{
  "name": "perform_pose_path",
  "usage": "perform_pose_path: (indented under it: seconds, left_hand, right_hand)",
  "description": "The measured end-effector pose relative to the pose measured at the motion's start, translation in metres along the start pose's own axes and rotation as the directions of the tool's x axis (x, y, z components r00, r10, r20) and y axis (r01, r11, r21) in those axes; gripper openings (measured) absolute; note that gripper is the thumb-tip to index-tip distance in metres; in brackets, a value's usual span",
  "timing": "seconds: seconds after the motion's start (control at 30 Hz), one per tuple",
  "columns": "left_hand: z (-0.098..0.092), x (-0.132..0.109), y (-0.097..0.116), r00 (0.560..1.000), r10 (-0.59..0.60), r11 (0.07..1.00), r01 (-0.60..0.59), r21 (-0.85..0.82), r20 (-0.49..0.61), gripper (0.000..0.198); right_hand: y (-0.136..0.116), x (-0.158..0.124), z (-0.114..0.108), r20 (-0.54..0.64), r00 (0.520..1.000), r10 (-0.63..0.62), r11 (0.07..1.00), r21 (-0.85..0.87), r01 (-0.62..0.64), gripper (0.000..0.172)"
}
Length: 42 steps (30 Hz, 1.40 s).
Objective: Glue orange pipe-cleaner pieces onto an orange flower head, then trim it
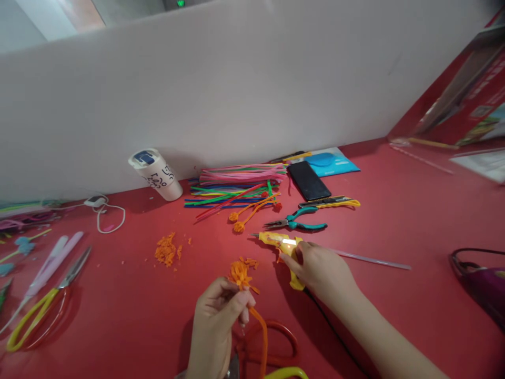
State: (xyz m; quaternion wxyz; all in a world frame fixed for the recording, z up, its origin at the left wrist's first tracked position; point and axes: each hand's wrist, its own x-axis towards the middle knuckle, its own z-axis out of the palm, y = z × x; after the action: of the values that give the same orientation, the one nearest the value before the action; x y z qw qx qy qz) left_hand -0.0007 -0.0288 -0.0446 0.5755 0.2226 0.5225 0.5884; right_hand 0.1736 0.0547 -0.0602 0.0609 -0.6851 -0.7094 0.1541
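My left hand (221, 318) pinches an orange pipe-cleaner flower (240, 274) just below its head, and the orange stem hangs down toward me. Small orange clippings lie right beside the flower head. My right hand (325, 268) is closed around a yellow hot glue gun (278, 241), its nozzle pointing left. A clear glue stick (373, 259) extends to the right from behind the gun, and a black cord runs off below my right wrist. Under the orange stem lie red-handled scissors (290, 337), partly covered by my left hand.
Behind the hands lie teal pliers (294, 223), a phone (309, 180), bundled pipe cleaners (240, 176) and finished orange flowers (239, 226). A white tumbler (158, 176) stands by the wall. Orange clippings (165, 249) and yellow-handled scissors (43, 310) are leftward; a purple appliance (481, 289) sits right.
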Motion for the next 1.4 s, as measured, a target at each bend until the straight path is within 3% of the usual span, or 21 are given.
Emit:
perform_pose_path:
  seconds: [0.2, 0.33, 0.5, 0.57, 0.63, 0.7, 0.77, 0.87, 0.97, 1.03, 1.1, 1.2, 1.4]
  left_hand:
    - [-0.002, -0.001, 0.002, 0.997, -0.058, 0.998, 0.056, 0.035, 0.049, 0.017]
    - [-0.002, -0.002, 0.004, 0.993, -0.073, 0.997, 0.069, 0.039, 0.095, 0.019]
    - [-0.003, 0.001, 0.005, 0.982, -0.125, 0.991, 0.131, -0.036, 0.141, 0.018]
    - [-0.004, 0.003, 0.005, 0.971, -0.174, 0.978, 0.19, -0.088, 0.164, 0.017]
    - [-0.006, 0.005, 0.005, 0.958, -0.212, 0.959, 0.243, -0.149, 0.194, 0.017]
    - [-0.007, 0.006, 0.005, 0.941, -0.25, 0.932, 0.298, -0.209, 0.228, 0.016]
    - [-0.008, 0.008, 0.006, 0.921, -0.293, 0.896, 0.358, -0.264, 0.255, 0.016]
    - [-0.009, 0.009, 0.006, 0.898, -0.336, 0.848, 0.419, -0.325, 0.283, 0.018]
    - [-0.008, 0.009, 0.007, 0.896, -0.34, 0.83, 0.429, -0.358, 0.285, 0.018]
    - [-0.008, 0.01, 0.007, 0.897, -0.35, 0.823, 0.433, -0.369, 0.272, 0.016]
    - [-0.009, 0.01, 0.008, 0.89, -0.381, 0.81, 0.453, -0.374, 0.252, 0.013]
    - [-0.009, 0.01, 0.009, 0.883, -0.406, 0.798, 0.468, -0.38, 0.236, 0.014]
    - [-0.009, 0.01, 0.009, 0.885, -0.385, 0.791, 0.463, -0.399, 0.262, 0.019]
  right_hand:
    - [0.007, 0.007, 0.006, 0.005, 1.0, 0.002, 0.974, 0.225, -0.003, 0.023]
    - [0.008, 0.008, 0.005, -0.018, 1.0, -0.012, 0.859, 0.512, 0.019, 0.024]
    - [0.003, -0.006, -0.012, 0.05, 0.993, -0.105, 0.548, 0.836, 0.015, 0.041]
    - [0.001, -0.016, -0.019, 0.178, 0.97, -0.165, 0.348, 0.931, -0.112, 0.037]
    - [-0.002, -0.025, -0.024, 0.303, 0.914, -0.271, 0.151, 0.951, -0.27, 0.029]
    - [-0.004, -0.033, -0.026, 0.336, 0.864, -0.374, 0.068, 0.939, -0.336, 0.025]
    - [-0.005, -0.039, -0.024, 0.322, 0.861, -0.394, 0.113, 0.946, -0.303, 0.025]
    - [-0.004, -0.045, -0.017, 0.284, 0.917, -0.281, 0.349, 0.92, -0.179, 0.025]
    - [-0.003, -0.049, -0.011, 0.038, 0.976, -0.214, 0.529, 0.844, 0.083, 0.022]
    - [-0.006, -0.05, -0.012, -0.14, 0.947, -0.29, 0.595, 0.749, 0.293, 0.018]
    - [-0.011, -0.05, -0.017, -0.194, 0.897, -0.396, 0.629, 0.654, 0.42, 0.02]
    - [-0.016, -0.049, -0.023, -0.207, 0.863, -0.46, 0.648, 0.586, 0.486, 0.03]
    - [-0.013, -0.051, -0.016, -0.252, 0.83, -0.498, 0.688, 0.469, 0.554, 0.03]
